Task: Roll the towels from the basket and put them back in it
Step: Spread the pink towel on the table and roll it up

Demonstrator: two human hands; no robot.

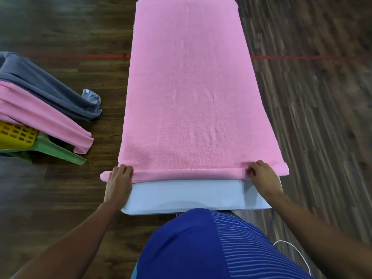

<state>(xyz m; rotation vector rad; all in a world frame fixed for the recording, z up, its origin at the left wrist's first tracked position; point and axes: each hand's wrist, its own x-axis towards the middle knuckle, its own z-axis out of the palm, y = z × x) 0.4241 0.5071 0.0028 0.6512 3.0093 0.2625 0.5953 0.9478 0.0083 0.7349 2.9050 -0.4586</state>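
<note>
The rolling step is just begun: the near edge of the pink towel (187, 87) is turned into a thin roll, pinched under curled fingers by the left hand (118, 178) and right hand (261, 176) at its ends. Beyond the grip the towel lies flat on the table (181, 195). Next, an even forward roll is probably called for; the basket (18, 135) stands well left of the grip.

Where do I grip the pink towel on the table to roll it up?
Its rolled near edge, at both ends, from the near side, fingers over the top, as the left hand and right hand do: the roll spans the full width, so one central grip may skew it.
</note>
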